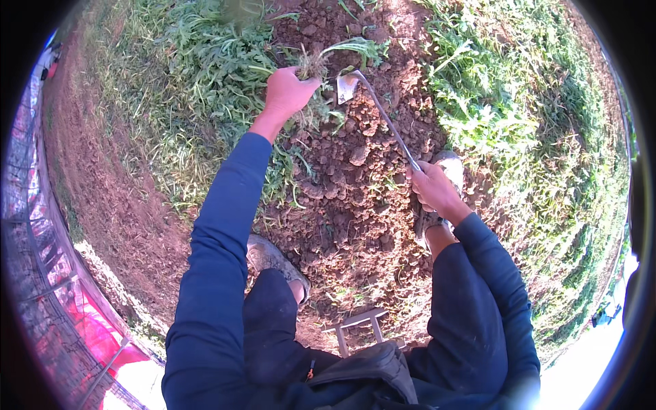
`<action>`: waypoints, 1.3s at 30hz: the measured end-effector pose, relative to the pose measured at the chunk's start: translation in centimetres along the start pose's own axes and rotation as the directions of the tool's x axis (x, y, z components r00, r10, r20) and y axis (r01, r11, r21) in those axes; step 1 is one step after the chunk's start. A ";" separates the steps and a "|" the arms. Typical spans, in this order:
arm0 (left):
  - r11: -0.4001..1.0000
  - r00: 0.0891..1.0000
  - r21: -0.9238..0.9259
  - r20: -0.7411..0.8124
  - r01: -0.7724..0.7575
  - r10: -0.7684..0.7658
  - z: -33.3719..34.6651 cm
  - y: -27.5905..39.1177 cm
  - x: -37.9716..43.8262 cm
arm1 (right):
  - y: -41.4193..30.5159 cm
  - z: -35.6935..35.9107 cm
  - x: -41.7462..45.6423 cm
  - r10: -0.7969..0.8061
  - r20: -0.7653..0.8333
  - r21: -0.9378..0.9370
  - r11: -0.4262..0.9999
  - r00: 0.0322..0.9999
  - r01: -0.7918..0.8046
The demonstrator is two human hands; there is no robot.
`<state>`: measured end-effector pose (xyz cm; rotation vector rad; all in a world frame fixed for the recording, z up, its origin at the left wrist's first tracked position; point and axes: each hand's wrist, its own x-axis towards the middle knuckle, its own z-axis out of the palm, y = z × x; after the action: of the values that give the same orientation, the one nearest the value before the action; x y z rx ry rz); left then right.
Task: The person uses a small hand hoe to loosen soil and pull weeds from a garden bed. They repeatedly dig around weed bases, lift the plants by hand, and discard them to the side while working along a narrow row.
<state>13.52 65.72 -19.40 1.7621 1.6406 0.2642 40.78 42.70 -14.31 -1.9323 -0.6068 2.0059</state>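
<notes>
A clump of dry roots and stems (pixel 311 64) is pinched in my left hand (pixel 289 92), above the edge of the green plants. From it a leafy green stem (pixel 353 46) seems to stretch to the right; whether both are one plant I cannot tell. My right hand (pixel 433 187) grips the handle of a small hand hoe (pixel 387 118), near my right shoe. The hoe's thin metal neck curves over to a bright flat blade (pixel 347 88), just right of my left hand and over the loose brown soil (pixel 353 169).
Leafy green plants (pixel 205 66) lie thick to the left, and more plants (pixel 482 107) grow to the right. My left shoe (pixel 271 261) and right shoe (pixel 451 169) flank the dug strip. A small stool frame (pixel 359 328) stands between my legs. Netting (pixel 36 230) borders the far left.
</notes>
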 end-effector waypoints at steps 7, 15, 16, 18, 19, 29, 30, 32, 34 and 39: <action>0.744 0.888 -0.557 0.026 -0.368 0.459 -0.4 25.2 -5.2 | 1.7 0.1 0.6 -0.033 -0.016 -0.007 0.999 0.999 0.033; 0.568 0.482 -0.246 0.334 -0.785 0.810 2.5 32.5 -6.8 | 2.7 -1.3 0.7 -0.048 0.003 0.038 0.998 0.999 0.047; 0.679 0.608 -0.135 0.346 -0.722 0.715 3.1 29.4 -4.3 | 2.5 -1.4 0.3 -0.061 -0.019 0.000 0.998 0.998 0.061; 0.863 0.847 0.096 0.273 -0.496 0.456 4.1 18.2 1.2 | 1.8 -0.7 0.3 -0.032 0.008 0.007 0.999 0.999 0.031; 0.948 0.941 0.114 0.201 -0.297 0.271 3.3 13.7 2.4 | 2.4 -1.2 0.6 -0.045 0.002 -0.011 0.999 0.999 0.045; 0.884 0.918 0.379 -0.173 -0.273 0.358 5.3 -0.8 6.6 | 1.9 -0.8 0.7 -0.026 -0.029 -0.064 0.998 0.999 0.024; 0.903 0.905 0.301 -0.203 -0.305 0.374 5.8 -0.6 6.9 | 1.8 -0.7 0.8 -0.024 -0.034 -0.066 0.998 0.999 0.022; 0.913 0.891 0.288 -0.269 -0.288 0.366 5.5 -0.9 7.4 | 1.8 -0.4 1.1 -0.024 -0.036 -0.069 0.997 0.999 0.021; 0.867 0.895 0.414 -0.217 -0.277 0.389 4.5 -0.8 8.0 | 1.7 -0.7 0.8 -0.007 -0.048 -0.060 0.998 0.999 0.004; 0.653 0.872 0.741 -0.208 -0.155 0.443 -0.5 -4.2 9.2 | 2.2 -0.7 1.4 -0.023 -0.032 -0.056 0.998 0.999 0.021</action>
<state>11.49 74.28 -24.41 2.7460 1.8414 0.1235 41.56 41.54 -16.57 -1.9773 -0.6800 1.9608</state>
